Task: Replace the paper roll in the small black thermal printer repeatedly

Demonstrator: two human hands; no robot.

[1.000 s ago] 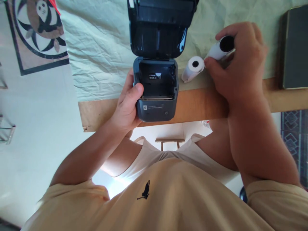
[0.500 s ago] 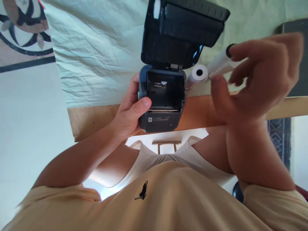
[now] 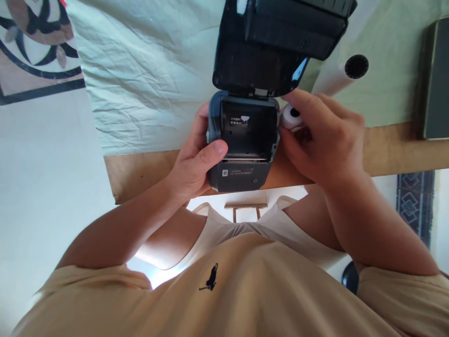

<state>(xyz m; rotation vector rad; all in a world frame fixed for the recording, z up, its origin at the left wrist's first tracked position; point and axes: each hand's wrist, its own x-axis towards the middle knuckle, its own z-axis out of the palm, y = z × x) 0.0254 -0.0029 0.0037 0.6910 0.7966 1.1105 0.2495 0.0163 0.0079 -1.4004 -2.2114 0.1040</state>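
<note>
The left hand (image 3: 196, 161) clamps the dark grey plastic label printer (image 3: 243, 140) at the wooden worktop (image 3: 140, 171) edge, steadying it with its lid open and bay exposed. The right hand (image 3: 322, 138) closes on a small white paper roll (image 3: 290, 116) just beside the printer; a longer white roll (image 3: 338, 77) lies apart on the pale green cloth (image 3: 147, 84).

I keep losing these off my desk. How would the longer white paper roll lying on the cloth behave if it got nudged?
The longer white roll lies on its side, a round tube, so it would probably roll readily. Its wide hollow core suggests it is light. The wrinkled cloth may slow it somewhat, though the table edge is near.
</note>
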